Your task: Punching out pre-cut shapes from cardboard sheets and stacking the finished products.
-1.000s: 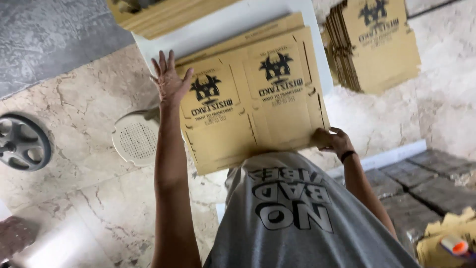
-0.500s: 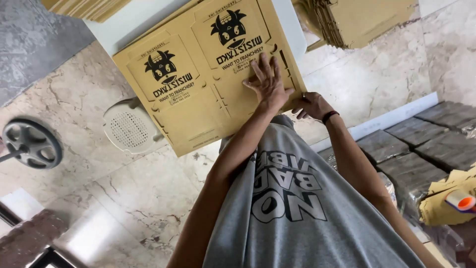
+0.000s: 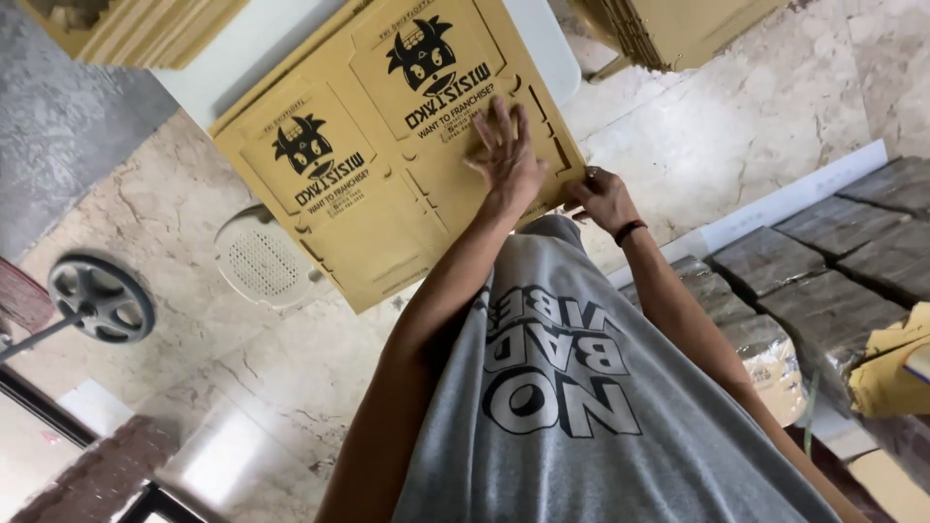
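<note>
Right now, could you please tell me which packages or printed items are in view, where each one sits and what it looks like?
Flat tan cardboard box blank: on the white table, black horned-mascot prints, left hand flat on it, right hand at its near corner.
Stack of tan cardboard sheets: top left, edges showing.
Second tan cardboard stack: top right, beyond the table.
Clear-wrapped grey bundles: right, in rows on the floor.

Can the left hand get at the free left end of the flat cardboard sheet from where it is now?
Probably yes: the left hand lies flat on the cardboard sheet, and nothing rests between it and that end.
</note>
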